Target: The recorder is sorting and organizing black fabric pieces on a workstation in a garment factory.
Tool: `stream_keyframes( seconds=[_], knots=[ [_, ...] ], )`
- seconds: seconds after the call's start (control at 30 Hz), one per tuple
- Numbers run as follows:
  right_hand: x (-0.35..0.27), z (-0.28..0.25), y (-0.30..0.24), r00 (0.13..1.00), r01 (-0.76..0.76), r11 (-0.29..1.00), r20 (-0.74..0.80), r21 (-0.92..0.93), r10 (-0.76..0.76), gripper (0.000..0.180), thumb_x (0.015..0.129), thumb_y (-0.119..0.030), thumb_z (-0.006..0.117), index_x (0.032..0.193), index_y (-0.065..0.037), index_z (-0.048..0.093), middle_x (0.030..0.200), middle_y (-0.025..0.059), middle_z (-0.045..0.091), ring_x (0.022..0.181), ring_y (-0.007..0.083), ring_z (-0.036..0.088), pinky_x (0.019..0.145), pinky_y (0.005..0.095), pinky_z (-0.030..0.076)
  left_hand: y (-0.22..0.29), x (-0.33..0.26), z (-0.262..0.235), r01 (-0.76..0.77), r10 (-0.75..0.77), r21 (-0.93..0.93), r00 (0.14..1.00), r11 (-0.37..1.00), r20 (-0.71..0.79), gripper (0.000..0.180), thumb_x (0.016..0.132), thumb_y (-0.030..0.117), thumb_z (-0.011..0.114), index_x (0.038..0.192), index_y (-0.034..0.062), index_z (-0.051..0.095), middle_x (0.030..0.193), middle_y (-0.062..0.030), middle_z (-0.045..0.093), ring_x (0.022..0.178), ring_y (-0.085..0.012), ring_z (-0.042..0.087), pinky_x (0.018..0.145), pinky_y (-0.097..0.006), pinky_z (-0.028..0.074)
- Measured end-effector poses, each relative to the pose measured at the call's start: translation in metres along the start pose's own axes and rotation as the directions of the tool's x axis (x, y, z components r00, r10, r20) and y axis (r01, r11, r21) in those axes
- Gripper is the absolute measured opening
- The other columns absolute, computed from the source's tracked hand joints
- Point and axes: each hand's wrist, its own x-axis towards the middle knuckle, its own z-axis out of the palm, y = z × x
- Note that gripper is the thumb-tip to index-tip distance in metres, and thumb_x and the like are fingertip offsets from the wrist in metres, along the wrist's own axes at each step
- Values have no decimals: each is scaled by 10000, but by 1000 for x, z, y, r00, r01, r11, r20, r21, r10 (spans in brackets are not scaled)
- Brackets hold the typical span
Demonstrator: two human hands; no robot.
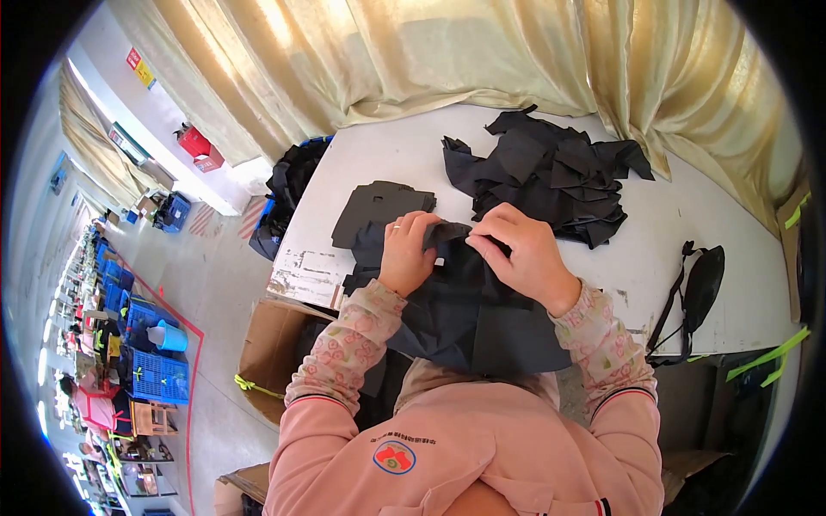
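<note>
A black fabric piece [477, 322] hangs from the table's near edge toward my lap. My left hand [408, 252], with a ring on one finger, is closed on its upper edge. Close by, my right hand [527, 255] pinches the same edge between thumb and fingers. A small pale spot shows on the cloth between the hands. Just beyond my left hand lies a stack of flat black cut pieces [379, 206] with a small slot in the top one. Behind my right hand is a loose heap of black fabric pieces [551, 168].
The white table [383, 142] has a worn left edge. A black pouch with straps [701, 288] rests at its right. Cardboard boxes [271, 344] stand below on the left, and a blue crate of black material [292, 185] sits beside the table. Curtains [482, 52] hang behind.
</note>
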Motion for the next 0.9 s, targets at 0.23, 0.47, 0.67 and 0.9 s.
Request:
stream_keyframes(
  seconds=[0.23, 0.47, 0.67, 0.9],
  knots=[
    [-4, -5, -1, 994, -97, 983, 69, 156, 87, 149, 786, -107, 746, 866, -37, 642, 777, 72, 564, 661, 226, 573, 586, 306, 457, -5, -15, 24, 95, -80, -233, 994, 968, 76, 415, 621, -10, 685, 1011, 106, 601, 1053, -85, 606, 1014, -312, 560, 879, -415, 410],
    [-34, -33, -2, 933, -89, 964, 317, -252, 170, 248, 779, -234, 740, 916, -84, 599, 780, 94, 528, 658, 310, 595, 587, 385, 479, -74, -24, 8, 251, -268, -142, 956, 958, -117, 380, 587, -88, 639, 920, 95, 640, 933, -96, 648, 913, -337, 598, 787, -417, 472],
    [-69, -63, -5, 863, -177, 984, 476, -31, 170, 277, 766, -271, 751, 895, -83, 593, 811, 97, 556, 676, 308, 594, 611, 384, 477, -125, -50, -64, 240, -241, -56, 971, 969, -2, 418, 574, -148, 593, 927, 67, 658, 916, -97, 656, 924, -304, 603, 822, -368, 478],
    [-102, -94, -7, 614, -477, 844, 780, 245, 121, 189, 801, -144, 733, 893, -4, 647, 784, 114, 636, 698, 268, 631, 610, 329, 487, -135, -85, -163, 671, -402, -136, 581, 729, 708, 219, 734, -85, 647, 918, 14, 714, 820, -90, 692, 814, -143, 635, 771, -290, 501]
  ],
)
